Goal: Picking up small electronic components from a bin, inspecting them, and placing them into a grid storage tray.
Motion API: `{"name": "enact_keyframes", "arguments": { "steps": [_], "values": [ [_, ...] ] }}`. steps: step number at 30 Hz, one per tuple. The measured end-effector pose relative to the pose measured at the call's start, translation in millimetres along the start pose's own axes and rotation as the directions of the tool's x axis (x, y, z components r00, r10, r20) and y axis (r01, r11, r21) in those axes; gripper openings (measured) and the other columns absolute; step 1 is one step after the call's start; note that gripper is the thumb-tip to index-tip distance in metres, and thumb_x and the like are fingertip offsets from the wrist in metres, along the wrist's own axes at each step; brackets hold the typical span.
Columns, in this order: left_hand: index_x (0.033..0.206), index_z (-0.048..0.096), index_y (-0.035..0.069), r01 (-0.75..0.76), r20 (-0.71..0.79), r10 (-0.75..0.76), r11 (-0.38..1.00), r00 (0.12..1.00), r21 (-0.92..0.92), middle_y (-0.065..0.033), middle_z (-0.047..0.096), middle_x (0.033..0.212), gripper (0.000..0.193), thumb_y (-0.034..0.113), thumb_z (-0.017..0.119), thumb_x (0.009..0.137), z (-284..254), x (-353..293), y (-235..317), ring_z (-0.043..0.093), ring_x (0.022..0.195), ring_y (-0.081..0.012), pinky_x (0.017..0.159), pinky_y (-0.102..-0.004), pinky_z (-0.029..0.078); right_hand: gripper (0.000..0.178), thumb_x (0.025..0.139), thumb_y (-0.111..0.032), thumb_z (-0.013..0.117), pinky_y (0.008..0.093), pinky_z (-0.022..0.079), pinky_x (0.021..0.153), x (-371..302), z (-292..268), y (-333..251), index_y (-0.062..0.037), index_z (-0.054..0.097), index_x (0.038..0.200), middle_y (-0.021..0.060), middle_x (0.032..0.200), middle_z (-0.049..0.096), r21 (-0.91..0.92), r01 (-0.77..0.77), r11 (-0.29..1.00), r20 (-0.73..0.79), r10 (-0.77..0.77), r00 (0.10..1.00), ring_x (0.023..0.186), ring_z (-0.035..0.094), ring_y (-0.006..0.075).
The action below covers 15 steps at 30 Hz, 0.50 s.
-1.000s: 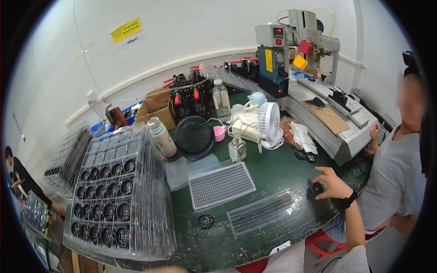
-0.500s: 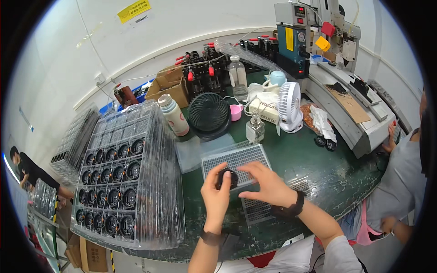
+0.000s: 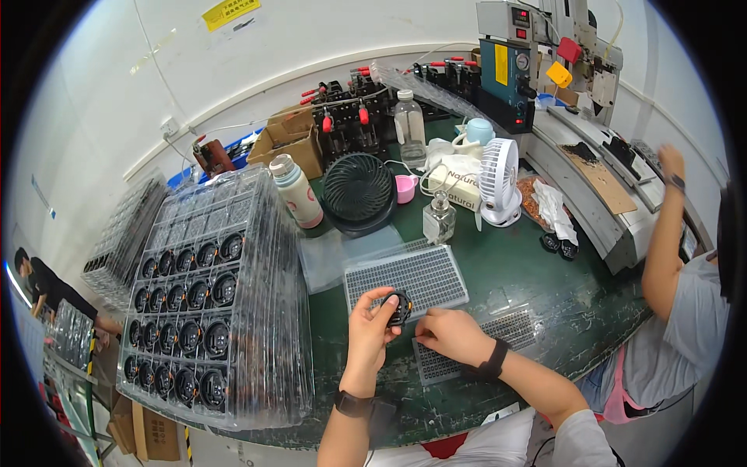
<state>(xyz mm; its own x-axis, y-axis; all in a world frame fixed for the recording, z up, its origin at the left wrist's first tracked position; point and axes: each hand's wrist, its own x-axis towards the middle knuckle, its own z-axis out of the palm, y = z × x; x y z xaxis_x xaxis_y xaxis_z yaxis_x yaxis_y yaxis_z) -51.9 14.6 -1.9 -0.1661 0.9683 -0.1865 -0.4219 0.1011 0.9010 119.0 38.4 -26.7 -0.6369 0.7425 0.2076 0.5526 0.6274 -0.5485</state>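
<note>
My left hand [image 3: 366, 336] grips a round black plastic part [image 3: 401, 309] at its edge, thumb on the near side, and tilts it upward above the table. Fingers curled together, my right hand [image 3: 455, 336] sits just right of that part, apart from it; whatever its fingertips pinch is too small to make out. Under and beside the right hand lies a sheet of small dark pieces [image 3: 517, 327], partly covered by that hand and wrist. A paler sheet with rows of small dark pieces [image 3: 408, 279] lies beyond both hands.
Stacked clear trays [image 3: 268, 327] holding round black parts stand at left. Farther back are a bottle [image 3: 296, 193], a black fan [image 3: 359, 193], a glass jar [image 3: 439, 219] and a white fan [image 3: 498, 183]. Another person's arm [image 3: 667, 233] reaches toward a machine [image 3: 572, 156] at right.
My right hand has gone from spread fingers to a closed pinch, lower down. The round part in my left hand has turned to show its inner side. The other person's arm has risen.
</note>
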Motion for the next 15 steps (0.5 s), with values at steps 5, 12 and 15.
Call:
{"name": "enact_keyframes", "arguments": {
  "steps": [5,12,15],
  "values": [
    [0.108,0.055,0.004,0.071,0.080,-0.063,0.993,0.995,-0.098,-0.0111,0.067,0.086,0.019,0.012,0.059,0.092,1,0,-3,0.047,0.047,-0.0025,0.039,-0.0140,0.033,0.012,0.075,-0.015,0.067,0.0396,0.052,0.066,-2,-3,-4,-0.0056,0.060,0.079,0.0100,0.084,0.060,-0.066,-0.004,0.998,0.010,0.005,1.000,0.075,0.063,0.0300],
    [0.113,0.056,0.003,0.135,0.161,-0.105,0.974,0.981,-0.183,-0.0110,0.066,0.087,0.023,0.013,0.058,0.092,-2,-1,-10,0.047,0.048,-0.0018,0.041,-0.0126,0.034,0.009,0.088,-0.003,0.061,0.0272,0.056,0.079,-1,-33,-11,0.0038,0.061,0.094,0.0092,0.109,0.053,0.823,0.036,0.568,-0.177,0.195,0.965,0.092,0.061,0.0157],
    [0.111,0.058,0.001,0.139,0.147,-0.121,0.983,0.982,-0.116,-0.0082,0.065,0.084,0.023,0.013,0.059,0.092,4,-3,-11,0.046,0.047,-0.0015,0.039,-0.0123,0.033,0.008,0.088,-0.004,0.061,0.0265,0.055,0.080,-4,-35,-10,0.0037,0.061,0.092,0.0098,0.113,0.052,0.906,0.045,0.422,-0.141,0.200,0.970,0.094,0.061,0.0156]
  ]
}}
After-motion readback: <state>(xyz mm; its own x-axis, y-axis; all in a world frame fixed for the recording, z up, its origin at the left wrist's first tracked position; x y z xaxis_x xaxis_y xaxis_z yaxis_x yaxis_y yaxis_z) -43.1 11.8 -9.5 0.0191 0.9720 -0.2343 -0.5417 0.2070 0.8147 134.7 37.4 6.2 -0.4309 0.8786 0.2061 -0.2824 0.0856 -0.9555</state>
